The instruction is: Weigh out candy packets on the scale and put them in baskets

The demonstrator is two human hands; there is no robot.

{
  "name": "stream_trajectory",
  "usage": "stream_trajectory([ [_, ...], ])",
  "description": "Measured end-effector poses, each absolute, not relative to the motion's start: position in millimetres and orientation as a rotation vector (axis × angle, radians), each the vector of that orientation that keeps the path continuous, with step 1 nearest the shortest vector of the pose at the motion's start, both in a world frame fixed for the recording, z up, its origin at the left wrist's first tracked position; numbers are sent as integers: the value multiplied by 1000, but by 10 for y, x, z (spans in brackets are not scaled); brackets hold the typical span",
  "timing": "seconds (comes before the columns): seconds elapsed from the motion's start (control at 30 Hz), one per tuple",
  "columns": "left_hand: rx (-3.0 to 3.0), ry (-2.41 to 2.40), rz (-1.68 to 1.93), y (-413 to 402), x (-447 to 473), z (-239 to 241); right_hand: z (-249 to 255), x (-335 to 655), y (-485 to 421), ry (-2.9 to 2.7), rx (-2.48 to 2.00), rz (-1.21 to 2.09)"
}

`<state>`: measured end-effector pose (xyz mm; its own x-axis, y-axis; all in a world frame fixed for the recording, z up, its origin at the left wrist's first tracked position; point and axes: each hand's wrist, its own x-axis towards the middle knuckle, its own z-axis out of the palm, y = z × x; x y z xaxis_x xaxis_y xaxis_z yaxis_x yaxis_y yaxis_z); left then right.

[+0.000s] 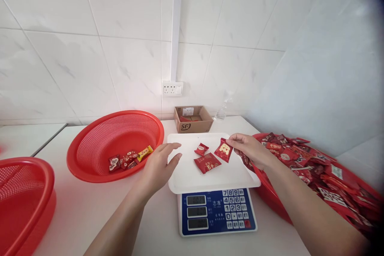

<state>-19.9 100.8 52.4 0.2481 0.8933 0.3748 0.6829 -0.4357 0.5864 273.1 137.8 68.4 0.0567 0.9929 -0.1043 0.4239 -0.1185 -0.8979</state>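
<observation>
My right hand (250, 148) pinches a red snack packet with pale gold lettering (223, 150) above the right side of a white scale tray (189, 180). Another dark red packet (246, 161) shows beneath its fingers, partly hidden. My left hand (159, 166) hovers at the tray's left edge, fingers stretched out and holding nothing. On the tray lie a small red wrapped piece (201, 149) and a larger flat red packet (207, 163). The blue keypad panel (217, 212) of the scale faces me, its display digits too faint to read surely.
A red basket (297, 132) heaped with red packets (303, 160) stands at right. Left of the tray, another red basket (90, 140) holds several packets and a yellow one (145, 153). A third basket (45, 168) is at far left. Behind sit a cardboard box (195, 127) and clear bottle (222, 111).
</observation>
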Motion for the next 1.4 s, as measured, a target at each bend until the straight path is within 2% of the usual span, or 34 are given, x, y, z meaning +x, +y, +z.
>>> stream_trajectory([
  [0.13,2223,1447,958,1001,-179,523,633,2770,1333,-1690,-1769,908],
  [0.27,2234,1435,936,992,-171,522,642,2673,1355,-1640,-1767,684],
  [0.5,2253,1455,931,991,-178,543,688,2423,1535,-1522,-1634,675],
  [0.8,2284,1469,907,1001,-173,567,497,2223,1089,-2204,-1561,669],
  [0.97,2292,1487,892,1030,-187,543,555,2410,807,-2165,-1556,689],
  [1.07,2287,1506,885,1061,-209,529,702,2776,688,-2001,-1749,514],
  [1.2,2313,1498,877,1098,-214,505,755,3352,510,-1862,-2252,311],
  [1.3,2304,1509,856,1102,-196,498,629,3631,403,-1941,-2498,412],
  [1.4,2304,1495,828,1092,-173,495,475,3720,383,-2041,-2538,450],
])
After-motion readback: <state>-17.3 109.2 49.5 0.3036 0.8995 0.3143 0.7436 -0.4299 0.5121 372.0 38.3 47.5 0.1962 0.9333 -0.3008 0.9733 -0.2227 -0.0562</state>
